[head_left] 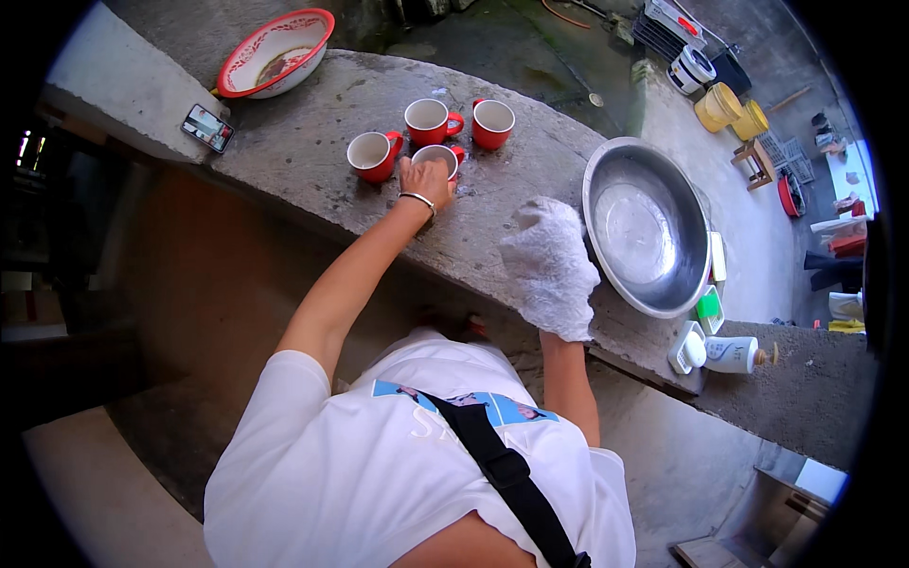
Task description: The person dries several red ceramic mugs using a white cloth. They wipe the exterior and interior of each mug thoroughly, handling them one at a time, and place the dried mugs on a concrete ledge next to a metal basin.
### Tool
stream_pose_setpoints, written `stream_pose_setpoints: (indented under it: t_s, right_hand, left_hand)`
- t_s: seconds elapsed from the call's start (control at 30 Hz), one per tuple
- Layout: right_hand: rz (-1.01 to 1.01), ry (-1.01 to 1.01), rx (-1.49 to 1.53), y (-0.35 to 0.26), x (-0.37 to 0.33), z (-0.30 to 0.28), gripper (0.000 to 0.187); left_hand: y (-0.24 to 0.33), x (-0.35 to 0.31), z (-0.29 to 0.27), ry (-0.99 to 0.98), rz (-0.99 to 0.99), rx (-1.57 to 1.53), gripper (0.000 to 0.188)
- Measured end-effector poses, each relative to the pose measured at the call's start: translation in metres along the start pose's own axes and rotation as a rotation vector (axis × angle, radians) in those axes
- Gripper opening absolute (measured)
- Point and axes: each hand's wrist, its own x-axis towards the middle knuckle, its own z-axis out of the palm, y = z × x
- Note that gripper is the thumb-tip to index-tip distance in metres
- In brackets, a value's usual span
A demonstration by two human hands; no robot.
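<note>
My L hand (pixel 428 180) grips round red mug (pixel 440 157), prob. ceramic: breakable, handle (pixel 460 153) best; R hand's under fluffy white cloth (pixel 549 265), grip unclear.

The right hand is wholly covered by a crumpled white terry cloth (pixel 549 270), so its fingers and grip cannot be told. The left hand (pixel 429 180) hides the near side of a glossy red mug with a pale inside (pixel 441 155); some of its fingertips are out of sight. The picture on a small dark-framed phone (pixel 206 129) is too tiny to make out. A black webbing strap (pixel 508 469) and a white short-sleeved shirt (pixel 312 473) are cut off at the lower edge.
</note>
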Motion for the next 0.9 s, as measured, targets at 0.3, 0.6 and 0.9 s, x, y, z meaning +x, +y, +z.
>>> stream_pose_setpoints:
  t_s: [0.3, 0.6, 0.9]
  right_hand:
    - [0.057, 0.093, -0.195, 0.043, -0.013, -0.012, 0.044]
    - [-0.230, 0.165, 0.178, -0.022, 0.031, 0.025, 0.038]
    - [0.675, -0.369, 1.722, 0.055, 0.032, 0.046, 0.031]
  left_hand:
    - [0.000, -0.020, 0.008, 0.149, 0.048, -0.859, 0.025]
    - [0.090, -0.115, -0.002, -0.084, -0.122, -2.039, 0.020]
    - [0.078, -0.139, -0.007, -0.160, 0.175, -1.586, 0.025]
